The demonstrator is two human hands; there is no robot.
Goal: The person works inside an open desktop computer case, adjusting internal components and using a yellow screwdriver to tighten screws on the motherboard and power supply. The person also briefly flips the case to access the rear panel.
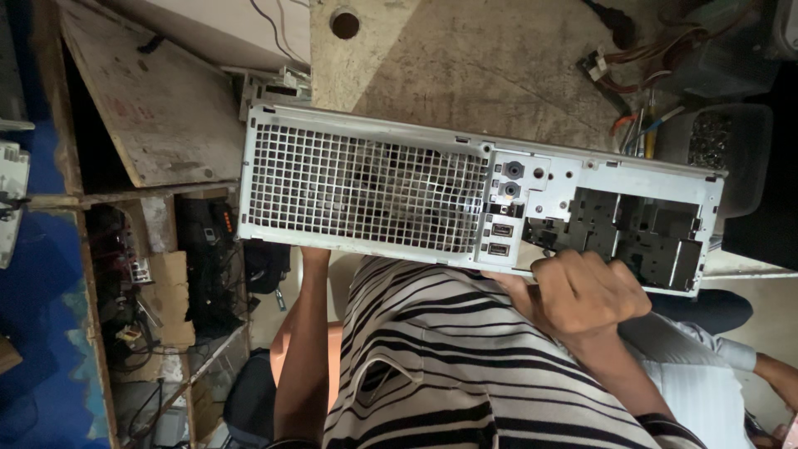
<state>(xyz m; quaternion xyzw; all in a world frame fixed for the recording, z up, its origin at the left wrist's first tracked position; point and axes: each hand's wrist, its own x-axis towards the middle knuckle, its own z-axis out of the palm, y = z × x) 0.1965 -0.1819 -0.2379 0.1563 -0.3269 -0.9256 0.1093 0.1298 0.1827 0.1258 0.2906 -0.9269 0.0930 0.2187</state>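
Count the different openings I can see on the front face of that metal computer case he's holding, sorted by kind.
On the computer case, gripped by the right hand:
Rectangular ports, stacked: 2
Round audio jacks, stacked: 2
Large mesh grille panels: 1
Total: 5
The left hand is hidden beneath the case.

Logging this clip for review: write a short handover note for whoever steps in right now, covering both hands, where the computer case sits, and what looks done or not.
Right hand: closed over the near edge of the grey desktop computer case, by its open drive bays.
Left hand: hidden under the case; only the forearm shows, reaching up to its underside.
Case: held level in front of the person's striped shirt, vented panel up, above a worn workbench.
Done: case is lifted and carried in both hands.
Left: it is not yet set down anywhere.
Nearby: loose cables and a dark bin of small parts at the bench's far right.
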